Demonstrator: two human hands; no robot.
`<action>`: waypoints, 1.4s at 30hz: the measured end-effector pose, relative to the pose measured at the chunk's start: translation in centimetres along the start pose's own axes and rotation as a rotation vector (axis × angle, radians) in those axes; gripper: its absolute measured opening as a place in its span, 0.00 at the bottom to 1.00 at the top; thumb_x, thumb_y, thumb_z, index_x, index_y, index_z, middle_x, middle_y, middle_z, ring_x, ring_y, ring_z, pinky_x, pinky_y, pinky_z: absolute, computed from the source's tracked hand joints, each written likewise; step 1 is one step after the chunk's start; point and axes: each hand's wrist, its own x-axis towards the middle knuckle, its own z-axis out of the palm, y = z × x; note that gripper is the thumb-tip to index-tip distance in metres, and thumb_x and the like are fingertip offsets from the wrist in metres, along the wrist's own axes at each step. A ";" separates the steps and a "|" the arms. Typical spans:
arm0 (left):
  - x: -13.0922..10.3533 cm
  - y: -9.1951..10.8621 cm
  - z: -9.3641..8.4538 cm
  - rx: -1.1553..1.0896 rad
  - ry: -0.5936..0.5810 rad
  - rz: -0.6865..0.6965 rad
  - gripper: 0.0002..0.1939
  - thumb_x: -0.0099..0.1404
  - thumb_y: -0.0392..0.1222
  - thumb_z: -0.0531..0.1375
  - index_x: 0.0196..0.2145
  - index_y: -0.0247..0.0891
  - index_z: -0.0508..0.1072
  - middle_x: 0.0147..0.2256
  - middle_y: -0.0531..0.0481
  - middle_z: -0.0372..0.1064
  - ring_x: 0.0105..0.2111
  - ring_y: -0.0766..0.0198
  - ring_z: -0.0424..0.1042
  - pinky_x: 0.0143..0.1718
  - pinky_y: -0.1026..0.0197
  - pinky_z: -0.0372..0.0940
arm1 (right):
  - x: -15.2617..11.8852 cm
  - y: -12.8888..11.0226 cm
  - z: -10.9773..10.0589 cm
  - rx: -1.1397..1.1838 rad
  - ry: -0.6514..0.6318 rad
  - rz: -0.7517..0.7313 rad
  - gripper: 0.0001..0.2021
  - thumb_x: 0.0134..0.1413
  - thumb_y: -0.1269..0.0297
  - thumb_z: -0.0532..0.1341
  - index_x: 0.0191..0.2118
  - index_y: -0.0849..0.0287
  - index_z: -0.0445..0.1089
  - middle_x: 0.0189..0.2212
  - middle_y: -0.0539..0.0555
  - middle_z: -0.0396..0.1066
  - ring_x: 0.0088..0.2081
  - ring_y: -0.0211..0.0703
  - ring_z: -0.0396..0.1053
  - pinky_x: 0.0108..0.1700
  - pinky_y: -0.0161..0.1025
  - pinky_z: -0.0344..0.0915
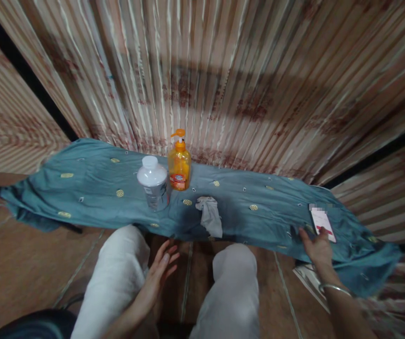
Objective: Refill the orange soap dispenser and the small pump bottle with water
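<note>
My left hand [160, 269] hangs between the knees, beside the left knee, with its fingers apart and nothing held. On the right, my right hand [317, 246] reaches over the cloth, fingers spread, one fingertip at the lower end of a phone [322, 222] with a lit screen. A bracelet circles the right wrist. An orange pump bottle [179, 170] stands upright near the middle of the teal cloth [99, 188]. Just left of it is a white-capped bottle [154, 186], also upright. A crumpled grey cloth [210, 216] lies to the right of both bottles.
Striped, floral curtains [202, 84] hang behind the cloth-covered surface. Dark poles [29, 70] slant at both sides. Below are two knees in light trousers [235, 273], a tiled floor [47, 259], a dark round object [36, 325] and a pale item [310, 282] under the right edge.
</note>
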 end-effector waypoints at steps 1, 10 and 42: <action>0.1 -0.1 -0.2 -0.001 0.005 0.012 0.55 0.54 0.79 0.74 0.69 0.46 0.71 0.69 0.29 0.73 0.70 0.30 0.74 0.72 0.30 0.66 | -1.3 -1.0 0.4 0.046 -0.027 0.008 0.63 0.50 0.18 0.49 0.72 0.75 0.62 0.62 0.85 0.74 0.67 0.81 0.74 0.67 0.68 0.70; 1.6 3.7 -1.0 0.007 0.051 0.328 0.48 0.55 0.61 0.79 0.68 0.47 0.70 0.68 0.36 0.72 0.72 0.37 0.71 0.74 0.40 0.66 | -13.2 -11.6 4.0 0.464 -0.244 -0.199 0.55 0.56 0.21 0.57 0.71 0.65 0.69 0.68 0.77 0.75 0.62 0.69 0.79 0.67 0.64 0.71; 12.9 11.0 9.5 0.464 -0.129 0.971 0.54 0.66 0.52 0.75 0.80 0.45 0.53 0.80 0.32 0.54 0.82 0.37 0.54 0.82 0.31 0.53 | -7.6 -49.2 3.9 0.249 -0.358 -0.769 0.17 0.65 0.51 0.73 0.50 0.57 0.84 0.47 0.61 0.88 0.49 0.56 0.84 0.50 0.45 0.74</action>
